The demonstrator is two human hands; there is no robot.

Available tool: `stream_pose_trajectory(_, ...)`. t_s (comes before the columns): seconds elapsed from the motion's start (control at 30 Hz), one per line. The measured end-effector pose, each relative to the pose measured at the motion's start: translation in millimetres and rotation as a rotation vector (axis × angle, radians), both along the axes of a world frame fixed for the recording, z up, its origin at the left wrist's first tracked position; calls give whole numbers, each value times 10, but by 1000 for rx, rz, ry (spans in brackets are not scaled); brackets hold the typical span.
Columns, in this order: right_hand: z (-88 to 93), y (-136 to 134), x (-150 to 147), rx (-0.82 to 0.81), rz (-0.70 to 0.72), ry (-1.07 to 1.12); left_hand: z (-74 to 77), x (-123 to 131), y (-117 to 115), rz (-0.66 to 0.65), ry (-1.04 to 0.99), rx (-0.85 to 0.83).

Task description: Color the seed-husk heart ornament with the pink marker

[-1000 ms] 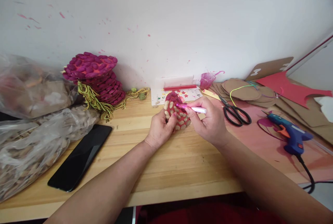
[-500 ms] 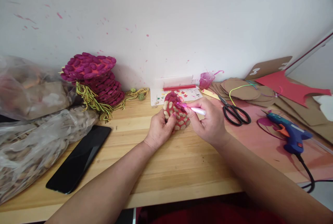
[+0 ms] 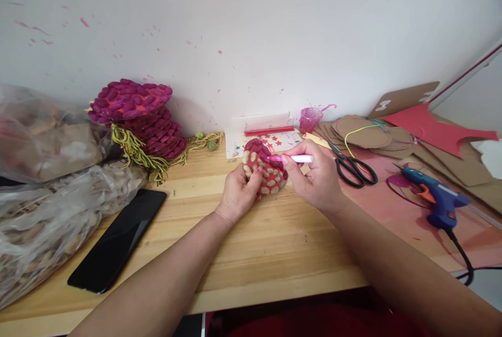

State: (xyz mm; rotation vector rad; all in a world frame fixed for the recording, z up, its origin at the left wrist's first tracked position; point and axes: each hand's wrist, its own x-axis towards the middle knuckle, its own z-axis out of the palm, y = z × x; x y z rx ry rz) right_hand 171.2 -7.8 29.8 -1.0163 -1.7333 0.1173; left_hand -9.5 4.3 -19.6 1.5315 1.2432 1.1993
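My left hand (image 3: 238,193) is closed on the left edge of a round red disc (image 3: 263,171), its thumb lying over the front. Tan, peanut-like pieces cover much of the disc, which is tilted up above the wooden table. Along its upper and right parts the pieces are magenta. My right hand (image 3: 318,179) pinches a paintbrush (image 3: 303,159) with a white handle. The brush's magenta tip touches, or nearly touches, the upper right of the disc. My right hand's lower fingers are curled and partly hidden.
At left stand a stack of magenta discs (image 3: 133,99), plastic bags (image 3: 70,222) and a phone (image 3: 117,243). Behind the disc lies a star-printed sheet (image 3: 235,138). A magenta-stained cup (image 3: 309,119), scissors (image 3: 355,167), cardboard circles (image 3: 358,134) and a glue gun (image 3: 441,196) are at right.
The brush tip has moved slightly left and down over the disc, and its handle is now nearly level. The disc has turned a little to face me. Both hands keep their hold.
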Motion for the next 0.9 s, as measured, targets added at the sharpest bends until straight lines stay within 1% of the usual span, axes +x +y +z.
stream_pose_trajectory(0.13,-8,-9,-16,-33,31,-19,6,8,-10,-13,-23,-18)
stream_pose_trajectory(0.2,-4,-10,-18,-48,13,-31,23,17,-15,-19,-54,-46)
stream_pose_trajectory(0.33,20,-6,-2,-11,-15,1,52,25,-18,-38,-96,-98)
stream_pose_trajectory(0.47,9,-3,2,-34,27,-8,56,17,-13,-32,-89,-86)
stream_pose_trajectory(0.57,-11,5,4,-71,11,-42,62,19,-12,-30,-124,-116)
stream_pose_trajectory(0.63,-17,12,9,-66,-4,-37,64,23,-11,-34,-138,-126)
stream_pose_trajectory(0.8,-16,16,12,-72,44,-31,56,29,-4,-43,-134,-115)
stream_pose_trajectory(0.9,-12,14,4,-101,33,-55,61,29,0,-38,-139,-126)
